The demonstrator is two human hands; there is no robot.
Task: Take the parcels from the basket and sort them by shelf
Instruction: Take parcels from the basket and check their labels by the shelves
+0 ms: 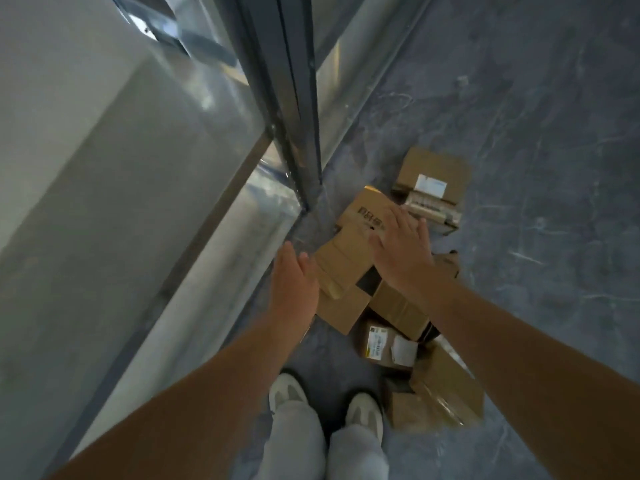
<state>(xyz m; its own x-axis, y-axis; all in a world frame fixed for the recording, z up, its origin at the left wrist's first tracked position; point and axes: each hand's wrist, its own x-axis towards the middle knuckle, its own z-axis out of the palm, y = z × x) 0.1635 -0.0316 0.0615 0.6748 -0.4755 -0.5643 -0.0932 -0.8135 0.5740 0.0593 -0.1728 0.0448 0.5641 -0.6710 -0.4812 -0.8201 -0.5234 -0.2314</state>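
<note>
On grey floor, printed carton long axis pointing away, right hand over it, left hand beside, fingers straight.

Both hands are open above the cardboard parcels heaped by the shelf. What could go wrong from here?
The parcels lie tilted on one another; lifting the printed box by the right hand may tip its neighbours. The left hand is near the metal shelf post and could knock it. A parcel beside the right shoe could trip the person.

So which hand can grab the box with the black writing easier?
Right, probably. The right hand is directly over the printed cardboard box, while the left hand is off to the side of the parcel pile.
</note>
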